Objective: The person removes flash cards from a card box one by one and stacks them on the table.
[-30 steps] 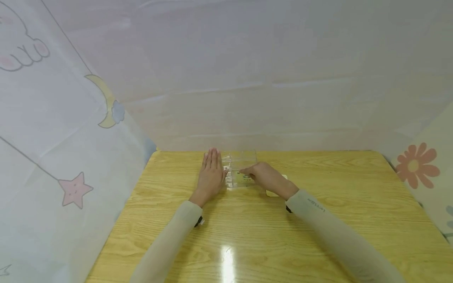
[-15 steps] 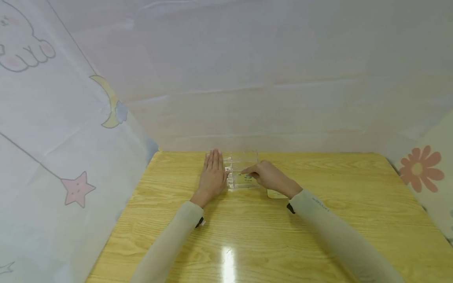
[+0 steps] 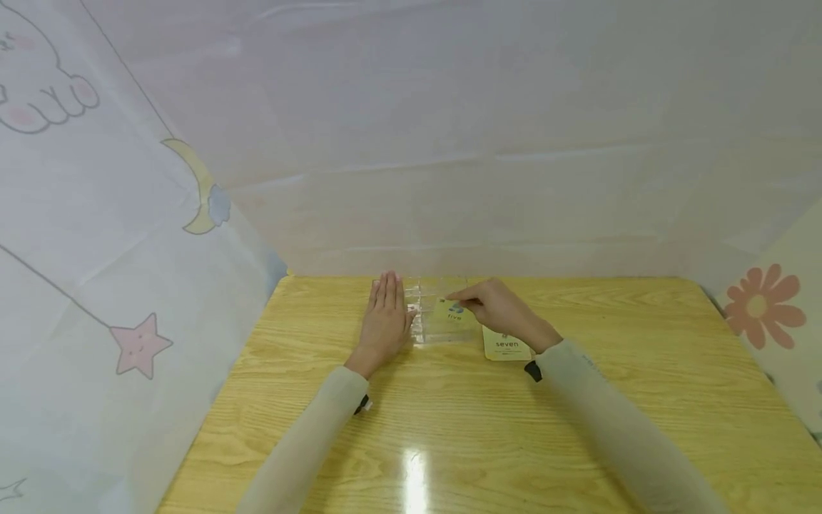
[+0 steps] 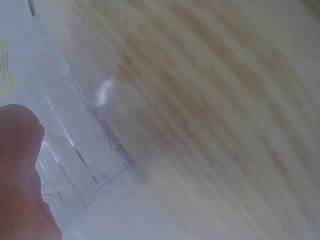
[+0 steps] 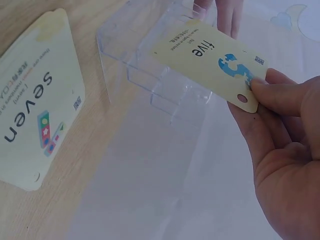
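Observation:
A clear plastic stepped holder [image 5: 112,42] stands near the table's back edge. My left hand [image 3: 384,325] lies over its left side with fingers straight; in the left wrist view only part of that hand [image 4: 19,170] shows beside the holder [image 4: 102,135]. Between thumb and fingers, my right hand [image 5: 287,130] pinches a pale yellow number flashcard [image 5: 182,47] reading "five" with a blue 5. That card [image 3: 454,316] is over the holder, its lower part among the clear steps; whether it rests in a slot I cannot tell. Another flashcard [image 5: 37,115], reading "seven", lies on the table to the right.
The wooden table [image 3: 578,428] reaches to a pale fabric backdrop [image 3: 449,178] behind the holder. Printed side drapes [image 3: 128,271] flank it. The "seven" card seems to top a small stack, close below my right wrist.
My right hand has moved up and slightly right with the "five" card, so more of that card shows. The "seven" card is less covered. My left hand stays in place.

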`<state>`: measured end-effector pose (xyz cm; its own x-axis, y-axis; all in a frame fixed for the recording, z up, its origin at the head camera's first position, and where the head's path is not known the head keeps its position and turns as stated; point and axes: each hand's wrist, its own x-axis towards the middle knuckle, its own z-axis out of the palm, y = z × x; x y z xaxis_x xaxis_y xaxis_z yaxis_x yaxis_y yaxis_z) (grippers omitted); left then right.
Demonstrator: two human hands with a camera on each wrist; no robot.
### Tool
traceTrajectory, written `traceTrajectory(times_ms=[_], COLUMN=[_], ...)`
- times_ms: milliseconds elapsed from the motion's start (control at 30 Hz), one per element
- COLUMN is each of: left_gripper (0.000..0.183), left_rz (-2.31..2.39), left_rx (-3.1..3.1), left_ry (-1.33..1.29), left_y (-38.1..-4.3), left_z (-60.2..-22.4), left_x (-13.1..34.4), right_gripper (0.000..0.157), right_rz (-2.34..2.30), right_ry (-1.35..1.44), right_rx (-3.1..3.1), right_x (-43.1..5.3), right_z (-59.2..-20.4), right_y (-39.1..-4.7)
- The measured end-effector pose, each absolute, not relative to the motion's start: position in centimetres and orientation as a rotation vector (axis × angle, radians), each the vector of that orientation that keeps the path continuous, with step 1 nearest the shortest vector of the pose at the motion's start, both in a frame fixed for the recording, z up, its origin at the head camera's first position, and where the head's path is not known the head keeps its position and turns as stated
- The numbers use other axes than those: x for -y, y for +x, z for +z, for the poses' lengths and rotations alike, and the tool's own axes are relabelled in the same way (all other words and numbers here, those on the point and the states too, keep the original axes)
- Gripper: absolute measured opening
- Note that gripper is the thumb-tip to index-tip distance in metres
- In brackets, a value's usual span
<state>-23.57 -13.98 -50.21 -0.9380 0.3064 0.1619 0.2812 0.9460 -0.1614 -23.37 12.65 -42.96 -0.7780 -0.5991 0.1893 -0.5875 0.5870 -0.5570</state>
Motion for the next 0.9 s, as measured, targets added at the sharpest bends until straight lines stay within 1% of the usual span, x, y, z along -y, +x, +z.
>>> traceTrajectory(times_ms=[400, 900], left_gripper=[0.077, 0.078], left_rz=[0.195, 0.206], left_rx=[2.897, 2.88], left_ry=[-0.449, -0.469], left_y=[-23.7, -24.0], left_z=[-50.3, -50.5], left_x=[14.2, 14.3], right_gripper=[0.036, 0.03], right_rz=[-1.114, -1.155], right_ry=[-0.891, -0.77], right_rx=[-2.784, -2.797], right_x=[-14.3, -16.0], right_z=[-42.4, -43.1], right_y=[-23.4, -23.8])
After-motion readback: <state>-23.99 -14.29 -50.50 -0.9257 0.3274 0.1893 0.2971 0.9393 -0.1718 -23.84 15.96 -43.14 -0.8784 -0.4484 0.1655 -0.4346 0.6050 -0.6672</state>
